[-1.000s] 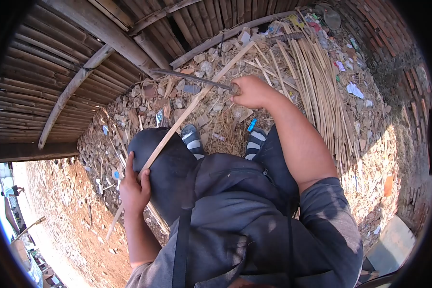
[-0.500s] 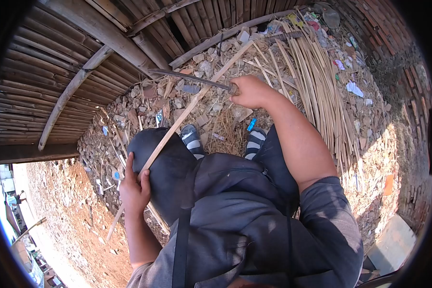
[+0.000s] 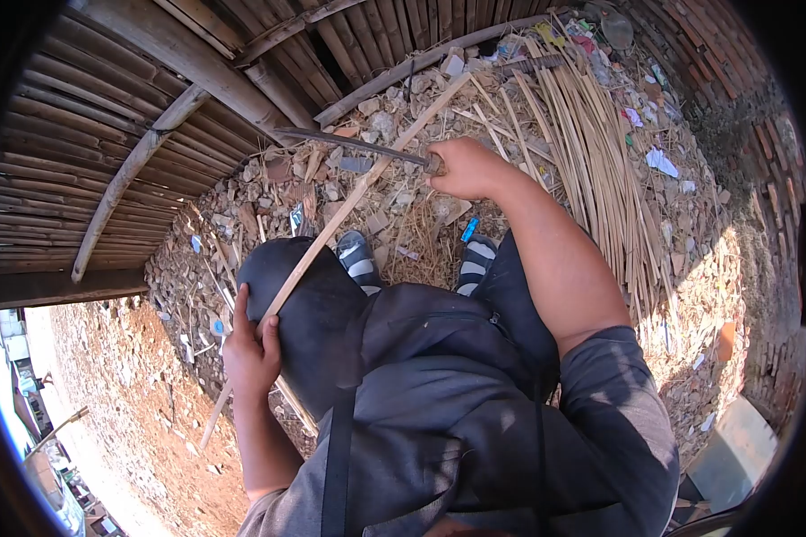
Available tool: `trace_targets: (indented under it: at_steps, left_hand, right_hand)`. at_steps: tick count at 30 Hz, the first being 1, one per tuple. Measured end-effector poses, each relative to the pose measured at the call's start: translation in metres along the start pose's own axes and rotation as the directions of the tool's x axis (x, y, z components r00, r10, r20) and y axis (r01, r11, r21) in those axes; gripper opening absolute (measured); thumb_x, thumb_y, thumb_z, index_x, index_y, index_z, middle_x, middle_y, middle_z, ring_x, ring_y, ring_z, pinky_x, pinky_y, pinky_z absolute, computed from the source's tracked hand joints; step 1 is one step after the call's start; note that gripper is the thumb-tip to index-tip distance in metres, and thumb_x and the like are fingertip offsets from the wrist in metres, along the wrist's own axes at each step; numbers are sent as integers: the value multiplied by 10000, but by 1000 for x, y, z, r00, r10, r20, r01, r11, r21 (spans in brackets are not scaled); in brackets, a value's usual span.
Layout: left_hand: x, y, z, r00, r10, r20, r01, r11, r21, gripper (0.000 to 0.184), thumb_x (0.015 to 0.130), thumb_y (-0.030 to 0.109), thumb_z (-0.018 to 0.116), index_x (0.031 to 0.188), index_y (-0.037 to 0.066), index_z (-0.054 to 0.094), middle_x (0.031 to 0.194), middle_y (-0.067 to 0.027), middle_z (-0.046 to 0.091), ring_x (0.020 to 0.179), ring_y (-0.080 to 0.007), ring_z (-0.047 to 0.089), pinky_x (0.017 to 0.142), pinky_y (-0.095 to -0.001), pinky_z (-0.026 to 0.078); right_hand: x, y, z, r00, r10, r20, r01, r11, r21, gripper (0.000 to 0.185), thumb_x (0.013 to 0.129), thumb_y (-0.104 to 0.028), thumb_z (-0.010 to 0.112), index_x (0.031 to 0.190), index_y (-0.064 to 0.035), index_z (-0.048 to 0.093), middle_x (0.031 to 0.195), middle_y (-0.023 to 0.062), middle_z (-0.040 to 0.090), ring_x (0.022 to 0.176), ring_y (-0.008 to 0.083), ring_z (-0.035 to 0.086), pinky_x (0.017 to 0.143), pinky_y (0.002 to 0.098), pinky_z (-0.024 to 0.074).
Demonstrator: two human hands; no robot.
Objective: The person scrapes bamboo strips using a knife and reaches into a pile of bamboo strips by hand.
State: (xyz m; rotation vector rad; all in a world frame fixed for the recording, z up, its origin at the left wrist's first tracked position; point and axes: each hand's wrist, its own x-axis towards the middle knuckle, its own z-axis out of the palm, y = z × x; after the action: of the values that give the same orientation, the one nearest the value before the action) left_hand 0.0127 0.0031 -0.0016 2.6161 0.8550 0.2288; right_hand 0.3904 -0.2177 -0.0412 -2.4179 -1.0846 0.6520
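Observation:
My left hand (image 3: 254, 347) grips a long pale bamboo strip (image 3: 334, 222) near my knee, its thumb against the strip and a finger stretched along. The strip runs diagonally from the lower left up to the rubble at the top. In my right hand (image 3: 459, 168) is the short handle of a long dark blade (image 3: 354, 143), fingers wrapped round it. The blade points left and crosses the strip's upper part; whether the edge touches the strip I cannot tell.
A pile of split bamboo strips (image 3: 591, 170) lies on the rubble to the right. A slatted bamboo wall (image 3: 72, 170) stands at the upper left, a brick wall (image 3: 770, 179) at the right. A blue lighter-like object (image 3: 470, 230) lies by my foot.
My right hand and the blade have shifted very slightly left and up. My left hand keeps its hold on the strip.

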Motion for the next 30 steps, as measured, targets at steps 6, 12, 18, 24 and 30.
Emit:
trace_targets:
  at_steps: [6, 12, 18, 24, 30]
  left_hand:
    - [0, 0, -1, 1000, -5, 9, 5, 1000, 22, 629, 994, 284, 643, 1549, 84, 424, 652, -132, 649, 601, -348, 665, 586, -434, 510]
    - [0, -2, 1, 999, 30, -15, -29, 999, 23, 633, 991, 280, 648, 1547, 74, 426, 652, -136, 649, 598, -347, 667, 582, -437, 510]
    - [0, 1, -1, 1000, 20, -10, -20, 1000, 5, 629, 990, 279, 651, 1541, 69, 434, 647, -137, 648, 595, -341, 668, 578, -432, 509]
    - [0, -1, 0, 1000, 12, -2, -12, 1000, 17, 628, 994, 286, 646, 1541, 64, 432, 636, -136, 635, 575, -338, 651, 563, -437, 492]
    - [0, -4, 2, 1000, 26, -17, -26, 1000, 5, 625, 997, 292, 639, 1541, 63, 434, 630, -137, 626, 565, -338, 642, 556, -435, 487]
  right_hand:
    - [-1, -1, -1, 1000, -3, 0, 3, 1000, 8, 432, 812, -253, 758, 1178, -32, 700, 1088, 244, 719, 1053, 412, 684, 942, 480, 544]
    - [0, 0, 0, 1000, -2, -2, 2, 1000, 7, 449, 812, -261, 767, 1191, -29, 698, 1098, 242, 718, 1061, 410, 684, 945, 477, 544]
    - [-1, -2, 0, 999, 41, 10, -42, 999, 28, 557, 828, -277, 767, 1315, -30, 654, 1184, 240, 706, 1117, 395, 676, 979, 462, 539]
    - [-1, -3, 0, 999, 40, 19, -40, 999, 12, 584, 831, -283, 766, 1343, -33, 641, 1206, 243, 700, 1131, 393, 673, 993, 459, 535]
    - [-2, -4, -4, 999, 32, 35, -33, 999, 30, 598, 823, -290, 773, 1335, -9, 639, 1200, 254, 699, 1127, 405, 673, 999, 459, 530]
